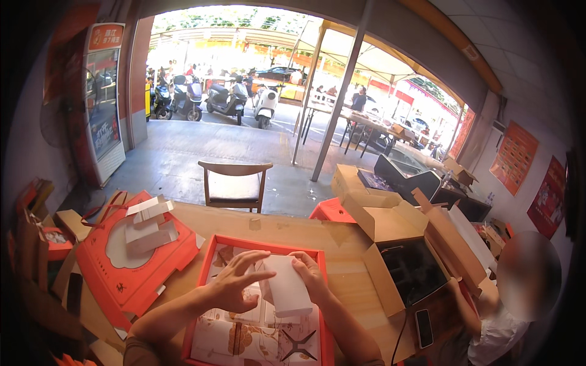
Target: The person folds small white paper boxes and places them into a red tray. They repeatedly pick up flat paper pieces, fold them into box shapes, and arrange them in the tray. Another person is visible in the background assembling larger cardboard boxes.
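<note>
My right hand (pixel 312 277) grips a small plain white box (pixel 287 293) by its right side, with the thumb on its top edge. My left hand (pixel 234 285) is at the box's left, fingers spread; whether a fingertip touches it I cannot tell. Below both hands lies an open red box (pixel 323 261) holding white pieces with gold and brown floral prints (pixel 253 343). A dark X-shaped piece or print (pixel 298 345) shows in its lower right. On the left rests a flat red carton (pixel 113 296) with a pale scalloped panel, and white folded boxes (pixel 149 235) on top.
A wooden chair (pixel 235 183) faces the table's far edge, beside a red stool (pixel 332 209). To the right stands an open cardboard carton (pixel 381 277) with a dark inside, near a phone (pixel 423 328). A person (pixel 500 332) works there. More cartons (pixel 70 226) crowd the left.
</note>
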Demonstrator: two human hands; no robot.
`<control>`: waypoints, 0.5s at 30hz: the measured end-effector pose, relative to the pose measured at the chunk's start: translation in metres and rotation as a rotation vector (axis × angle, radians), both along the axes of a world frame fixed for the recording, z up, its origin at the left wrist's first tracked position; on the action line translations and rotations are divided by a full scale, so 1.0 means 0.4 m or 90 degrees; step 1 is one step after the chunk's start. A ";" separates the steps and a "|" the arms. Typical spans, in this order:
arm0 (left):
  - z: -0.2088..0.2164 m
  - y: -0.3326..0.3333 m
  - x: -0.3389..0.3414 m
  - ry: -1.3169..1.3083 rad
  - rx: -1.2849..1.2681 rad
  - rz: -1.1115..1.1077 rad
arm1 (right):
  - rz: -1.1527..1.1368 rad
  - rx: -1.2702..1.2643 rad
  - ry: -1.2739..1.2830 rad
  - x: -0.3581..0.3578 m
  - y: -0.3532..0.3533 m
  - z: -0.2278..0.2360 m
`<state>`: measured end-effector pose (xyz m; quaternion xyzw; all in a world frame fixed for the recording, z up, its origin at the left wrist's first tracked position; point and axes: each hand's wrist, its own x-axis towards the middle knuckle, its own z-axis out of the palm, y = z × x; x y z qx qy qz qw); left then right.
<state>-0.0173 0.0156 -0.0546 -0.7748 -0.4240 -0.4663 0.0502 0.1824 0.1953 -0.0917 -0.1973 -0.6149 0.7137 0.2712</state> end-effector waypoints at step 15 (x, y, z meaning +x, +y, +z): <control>-0.044 0.016 -0.007 -0.249 -0.219 0.071 | 0.053 0.301 0.142 0.003 -0.043 0.000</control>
